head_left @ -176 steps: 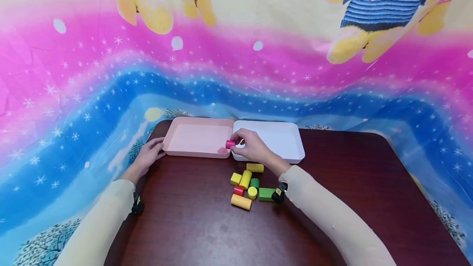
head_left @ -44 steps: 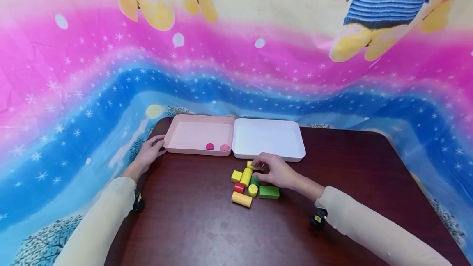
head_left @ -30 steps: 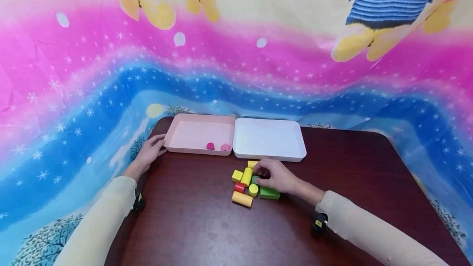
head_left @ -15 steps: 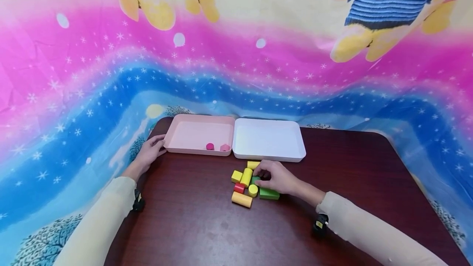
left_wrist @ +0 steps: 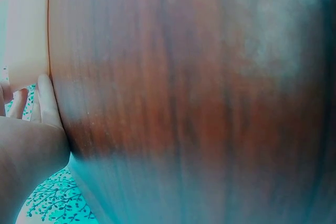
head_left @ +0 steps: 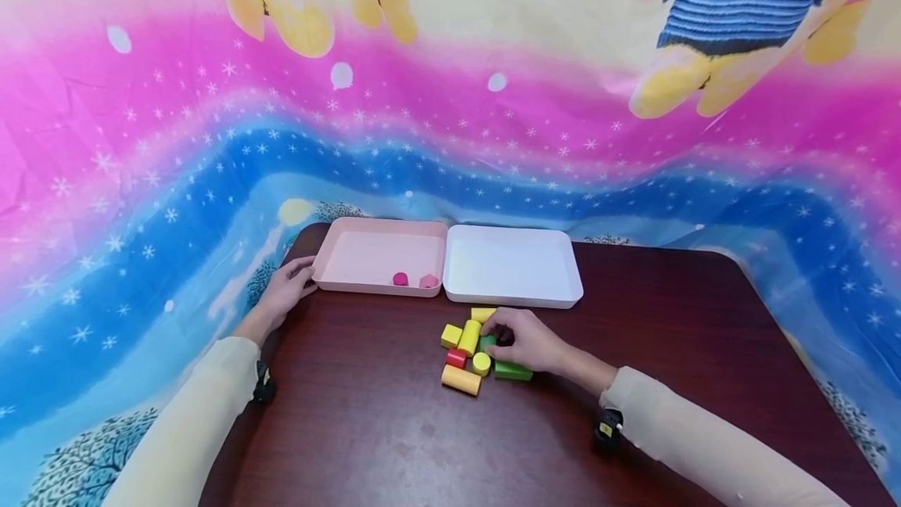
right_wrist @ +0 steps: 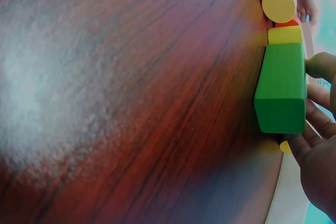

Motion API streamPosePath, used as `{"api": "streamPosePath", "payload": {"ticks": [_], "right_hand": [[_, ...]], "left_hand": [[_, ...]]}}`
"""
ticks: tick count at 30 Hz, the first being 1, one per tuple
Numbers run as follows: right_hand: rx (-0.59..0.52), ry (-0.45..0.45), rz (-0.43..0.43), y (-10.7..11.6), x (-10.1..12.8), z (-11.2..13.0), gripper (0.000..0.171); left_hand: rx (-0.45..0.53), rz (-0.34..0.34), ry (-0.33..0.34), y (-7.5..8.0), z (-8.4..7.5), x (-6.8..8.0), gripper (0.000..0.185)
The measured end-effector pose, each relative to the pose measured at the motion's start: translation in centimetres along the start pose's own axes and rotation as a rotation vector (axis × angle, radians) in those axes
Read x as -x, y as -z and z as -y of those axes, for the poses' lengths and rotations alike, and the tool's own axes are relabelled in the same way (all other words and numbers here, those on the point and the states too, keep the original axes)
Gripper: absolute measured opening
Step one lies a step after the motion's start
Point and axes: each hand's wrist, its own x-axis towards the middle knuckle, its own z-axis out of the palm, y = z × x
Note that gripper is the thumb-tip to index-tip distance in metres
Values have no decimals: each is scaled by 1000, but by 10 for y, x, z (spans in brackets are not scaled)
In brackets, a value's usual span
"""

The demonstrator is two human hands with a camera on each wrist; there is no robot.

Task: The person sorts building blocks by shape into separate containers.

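In the head view my right hand (head_left: 531, 343) bends its thumb and fingers round a green cylinder (head_left: 486, 344) in the pile of blocks; the palm hides part of it. Just below that hand lies a green rectangular block (head_left: 512, 371), which blocks much of the right wrist view. Around them are a leaning yellow cylinder (head_left: 469, 338), a yellow cube (head_left: 451, 336), a red cylinder (head_left: 456, 358), a short yellow cylinder (head_left: 482, 364) and an orange-yellow cylinder (head_left: 461, 380). My left hand (head_left: 285, 292) touches the left edge of the pink tray (head_left: 380, 289) with fairly straight fingers.
The pink tray holds a magenta cylinder (head_left: 400, 278) and a pink block (head_left: 428, 281). Against its right side stands a white tray (head_left: 514, 264). Behind both hangs a printed cloth (head_left: 450, 139). Another yellow block (head_left: 482, 314) lies before the white tray.
The magenta cylinder, earlier in my right hand, now lies in the pink tray. My right hand has moved back to the pile and settled round the green cylinder. The left hand stays put.
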Motion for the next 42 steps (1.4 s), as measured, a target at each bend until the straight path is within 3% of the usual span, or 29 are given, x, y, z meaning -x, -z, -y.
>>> {"api": "streamPosePath", "payload": {"ticks": [6,16,29,42], "right_hand": [[42,2,12,0,-1,1,25],[31,-48,19,0,0,5,27],[77,7,18,8,-2,9,29],[106,37,18,24,-16,20,29]], "left_hand": [[28,5,8,0,-6,3,53],[-6,-12,-4,0,6,-4,54],[45,23,24,-4,-25,15,53],[29,15,22,-4,-24,16,52]]}}
